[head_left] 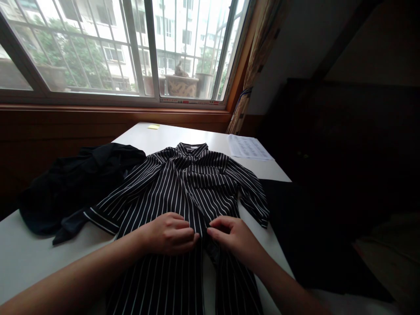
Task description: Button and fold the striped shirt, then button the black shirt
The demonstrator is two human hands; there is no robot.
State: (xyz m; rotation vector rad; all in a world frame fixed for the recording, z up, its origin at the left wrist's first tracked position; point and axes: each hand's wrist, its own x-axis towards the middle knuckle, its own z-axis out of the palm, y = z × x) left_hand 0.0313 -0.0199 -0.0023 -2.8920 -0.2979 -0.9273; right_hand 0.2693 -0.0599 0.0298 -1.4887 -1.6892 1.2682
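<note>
A black shirt with white stripes (167,192) lies spread front up on a white table, collar toward the window. Its upper front is closed, while the two front edges part lower down and the table shows between them. My left hand (173,234) is closed on the left front edge of the shirt, fingers curled over the cloth. Just to its right, my right hand (229,234) pinches the other front edge between thumb and fingers. Both sleeves are spread outward. Whatever lies under my left fingers is hidden.
Crumpled dark clothing (75,183) is heaped on the table's left side. Printed sheets (249,147) lie at the back right, a yellow note (153,127) at the far edge. Dark cloth (311,236) hangs at the right edge. A barred window (111,48) is behind the table (131,134).
</note>
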